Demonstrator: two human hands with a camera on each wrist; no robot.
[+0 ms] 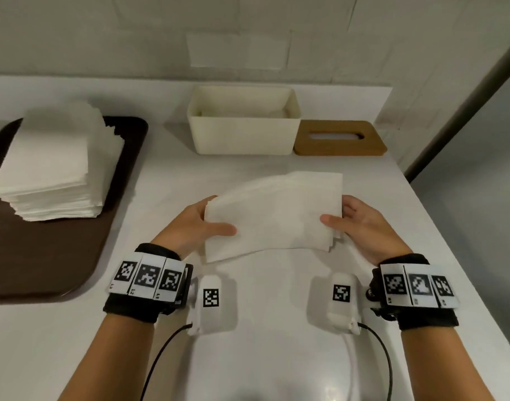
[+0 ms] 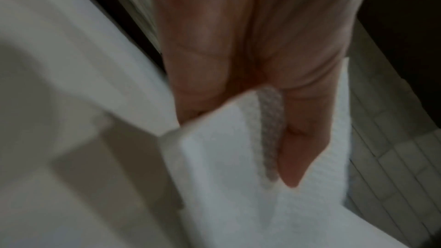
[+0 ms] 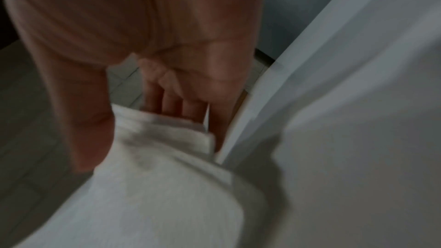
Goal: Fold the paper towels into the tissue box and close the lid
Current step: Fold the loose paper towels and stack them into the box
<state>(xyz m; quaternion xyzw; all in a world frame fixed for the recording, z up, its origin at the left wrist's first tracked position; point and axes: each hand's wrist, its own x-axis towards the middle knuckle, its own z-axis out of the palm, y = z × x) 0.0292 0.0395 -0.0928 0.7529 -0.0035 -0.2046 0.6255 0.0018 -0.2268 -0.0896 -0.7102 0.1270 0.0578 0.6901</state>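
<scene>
A folded bundle of white paper towels is lifted above the white counter between both hands. My left hand grips its left end, thumb on top and fingers hidden underneath. My right hand grips the right end the same way. The left wrist view shows the thumb pressed on the paper towels. In the right wrist view, fingers curl under the paper towels. The cream tissue box stands open behind, with some paper inside. Its wooden lid with a slot lies flat to the right of the box.
A tall stack of white paper towels sits on a dark brown tray at the left. The counter's right edge drops off close to my right hand. A tiled wall runs behind the box.
</scene>
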